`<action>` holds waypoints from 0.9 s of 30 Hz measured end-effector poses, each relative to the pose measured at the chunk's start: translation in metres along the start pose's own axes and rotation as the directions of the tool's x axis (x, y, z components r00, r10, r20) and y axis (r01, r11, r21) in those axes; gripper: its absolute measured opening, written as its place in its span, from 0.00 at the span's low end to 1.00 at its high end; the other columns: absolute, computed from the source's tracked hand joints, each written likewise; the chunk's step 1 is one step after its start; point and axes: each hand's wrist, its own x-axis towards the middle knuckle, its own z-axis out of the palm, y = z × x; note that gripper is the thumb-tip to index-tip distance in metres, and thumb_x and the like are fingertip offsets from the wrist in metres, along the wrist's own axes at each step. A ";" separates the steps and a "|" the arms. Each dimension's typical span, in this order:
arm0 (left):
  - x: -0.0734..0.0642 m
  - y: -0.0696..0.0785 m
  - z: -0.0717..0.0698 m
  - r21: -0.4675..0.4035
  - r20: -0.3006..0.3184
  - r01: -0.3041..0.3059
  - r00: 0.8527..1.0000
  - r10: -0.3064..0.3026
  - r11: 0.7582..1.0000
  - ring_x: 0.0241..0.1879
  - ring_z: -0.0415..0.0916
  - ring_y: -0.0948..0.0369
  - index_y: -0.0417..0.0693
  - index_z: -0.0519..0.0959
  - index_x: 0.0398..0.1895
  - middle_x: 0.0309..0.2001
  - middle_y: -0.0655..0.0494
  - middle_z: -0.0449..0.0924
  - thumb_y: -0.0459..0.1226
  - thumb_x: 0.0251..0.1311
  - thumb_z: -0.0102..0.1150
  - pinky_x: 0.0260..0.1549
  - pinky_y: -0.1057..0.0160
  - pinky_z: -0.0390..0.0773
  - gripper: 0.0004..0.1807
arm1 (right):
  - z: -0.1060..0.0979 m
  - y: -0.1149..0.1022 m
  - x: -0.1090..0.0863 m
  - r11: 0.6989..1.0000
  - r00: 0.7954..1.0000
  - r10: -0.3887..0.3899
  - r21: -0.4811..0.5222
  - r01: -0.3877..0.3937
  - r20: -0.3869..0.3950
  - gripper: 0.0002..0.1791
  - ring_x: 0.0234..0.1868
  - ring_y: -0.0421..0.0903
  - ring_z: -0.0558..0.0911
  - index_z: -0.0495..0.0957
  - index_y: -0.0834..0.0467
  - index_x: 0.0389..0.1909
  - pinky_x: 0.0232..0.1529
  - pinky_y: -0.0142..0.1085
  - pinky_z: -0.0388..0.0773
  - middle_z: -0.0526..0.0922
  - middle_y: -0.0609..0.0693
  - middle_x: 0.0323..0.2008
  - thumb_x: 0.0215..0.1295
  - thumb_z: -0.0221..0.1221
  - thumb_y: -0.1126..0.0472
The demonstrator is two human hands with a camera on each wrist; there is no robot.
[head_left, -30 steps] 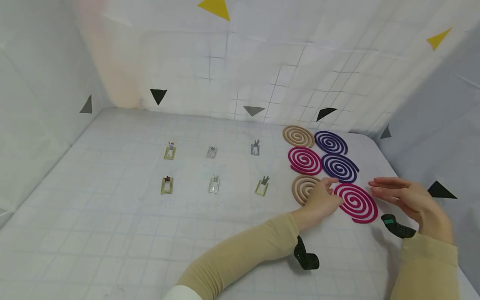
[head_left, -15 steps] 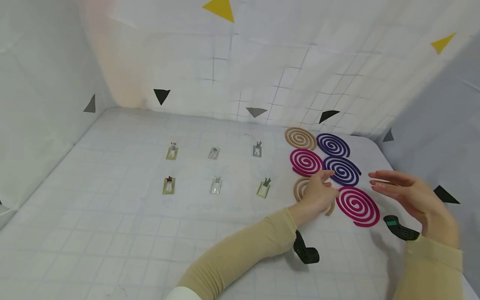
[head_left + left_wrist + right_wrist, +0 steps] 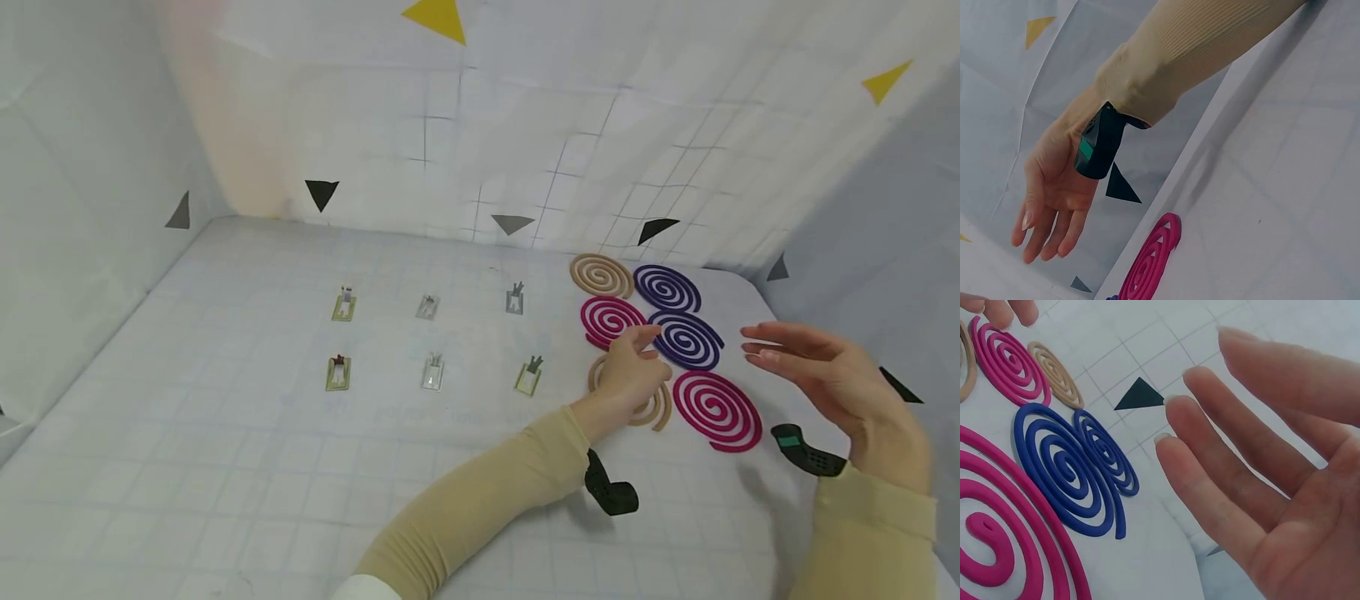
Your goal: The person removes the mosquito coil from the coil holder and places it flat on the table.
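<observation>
In the head view my left hand (image 3: 632,379) hovers over the near tan spiral coil (image 3: 660,412), hiding much of it. Its fingers are relaxed and hold nothing. Further right, my right hand (image 3: 847,383) is raised above the table with loosely bent fingers and nothing in its grasp. Between the hands lies a pink spiral coil (image 3: 716,410). Behind it are a dark blue coil (image 3: 684,340) and another blue one (image 3: 667,288). A second pink coil (image 3: 609,317) and a far tan coil (image 3: 601,276) lie to their left. The right wrist view shows my right palm (image 3: 1285,506) beside the coils.
Several small metal plates with upright prongs stand in two rows mid-table, among them a gold one (image 3: 338,372) and a silver one (image 3: 432,372). White gridded sheeting (image 3: 360,108) forms the back wall. A grey side wall (image 3: 900,250) rises close to my right hand.
My left hand has shifted up and left, from between the near tan and pink coils to over the tan one. My right hand has lifted slightly, moving right. The coils keep their places.
</observation>
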 end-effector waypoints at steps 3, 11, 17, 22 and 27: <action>0.000 0.001 0.000 -0.030 0.000 0.002 1.000 -0.002 1.000 0.50 0.77 0.62 0.50 0.80 0.54 0.56 0.61 0.81 0.17 0.45 0.59 0.40 0.72 0.78 0.31 | 0.001 -0.002 0.001 1.000 1.000 0.020 -0.014 -0.020 -0.009 0.29 0.51 0.36 0.85 0.68 0.57 0.71 0.43 0.21 0.78 0.82 0.40 0.57 0.70 0.58 0.67; 0.002 0.002 -0.001 -0.038 0.005 -0.006 1.000 0.006 0.999 0.53 0.78 0.57 0.47 0.79 0.55 0.57 0.56 0.80 0.17 0.46 0.58 0.41 0.72 0.78 0.31 | 0.002 -0.006 0.001 0.989 0.994 0.102 -0.107 -0.105 -0.035 0.31 0.53 0.31 0.82 0.64 0.48 0.74 0.74 0.42 0.60 0.79 0.34 0.60 0.71 0.59 0.60; 0.002 0.008 -0.010 -0.024 0.003 -0.028 1.000 0.028 0.999 0.52 0.79 0.58 0.48 0.80 0.54 0.52 0.60 0.82 0.16 0.44 0.58 0.41 0.73 0.78 0.31 | 0.011 -0.009 0.005 0.981 0.995 0.098 -0.167 -0.101 -0.030 0.32 0.53 0.29 0.82 0.62 0.48 0.75 0.77 0.59 0.41 0.78 0.33 0.59 0.71 0.59 0.56; 0.007 0.018 -0.028 0.011 0.062 -0.080 0.995 0.079 0.997 0.52 0.80 0.58 0.45 0.79 0.55 0.55 0.55 0.82 0.18 0.47 0.59 0.41 0.75 0.78 0.29 | 0.021 -0.019 0.008 0.976 0.999 0.052 -0.213 -0.052 -0.002 0.32 0.54 0.28 0.80 0.61 0.48 0.75 0.76 0.60 0.31 0.76 0.35 0.61 0.72 0.58 0.55; 0.016 0.029 -0.057 0.066 0.131 -0.107 0.987 0.097 0.992 0.54 0.79 0.57 0.46 0.76 0.62 0.61 0.50 0.78 0.21 0.53 0.59 0.42 0.73 0.78 0.31 | 0.036 -0.032 0.010 0.920 0.998 0.027 -0.388 -0.045 -0.053 0.33 0.61 0.32 0.70 0.64 0.45 0.74 0.75 0.63 0.43 0.74 0.35 0.62 0.70 0.59 0.46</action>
